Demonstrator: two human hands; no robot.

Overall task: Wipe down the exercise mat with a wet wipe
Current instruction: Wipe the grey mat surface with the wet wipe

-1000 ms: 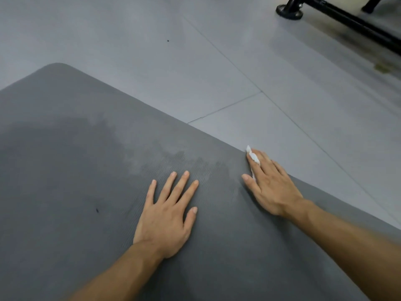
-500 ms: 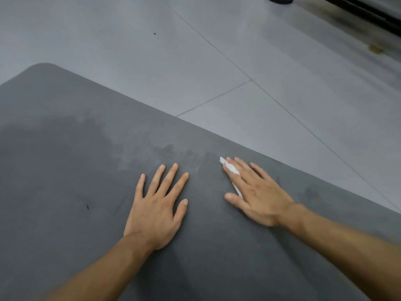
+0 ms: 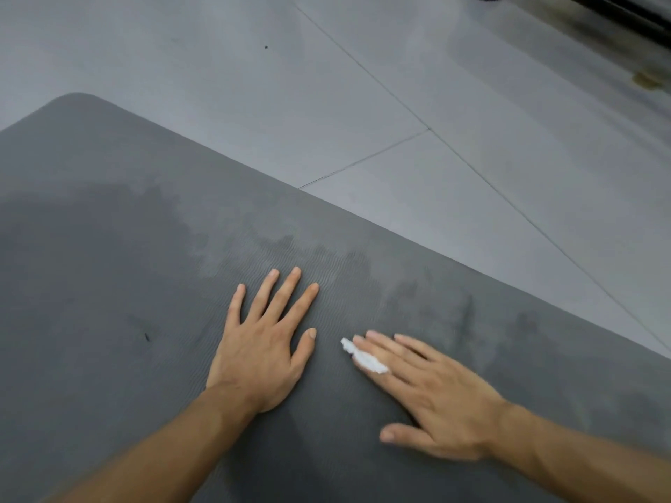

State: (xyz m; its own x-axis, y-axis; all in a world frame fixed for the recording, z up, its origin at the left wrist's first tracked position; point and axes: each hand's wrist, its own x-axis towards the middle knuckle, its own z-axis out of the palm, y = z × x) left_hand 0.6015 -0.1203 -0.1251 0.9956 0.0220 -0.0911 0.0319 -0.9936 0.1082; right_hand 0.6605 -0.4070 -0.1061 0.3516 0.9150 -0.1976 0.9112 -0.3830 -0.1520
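Our right hand (image 3: 432,390) has swept the wet wipe (image 3: 365,359) from the mat's (image 3: 109,270) far edge nearer, fingers flat, pressing it down; our left hand (image 3: 261,343) lies spread wide, steadying the mat.

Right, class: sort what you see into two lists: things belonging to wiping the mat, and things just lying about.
Belongs to the job:
exercise mat, with darker, seemingly damp patches
wet wipe, pressed under the right hand
left hand, flat on the mat

Just lying about:
tiled floor
black bar at the top right
yellowish stain on the floor
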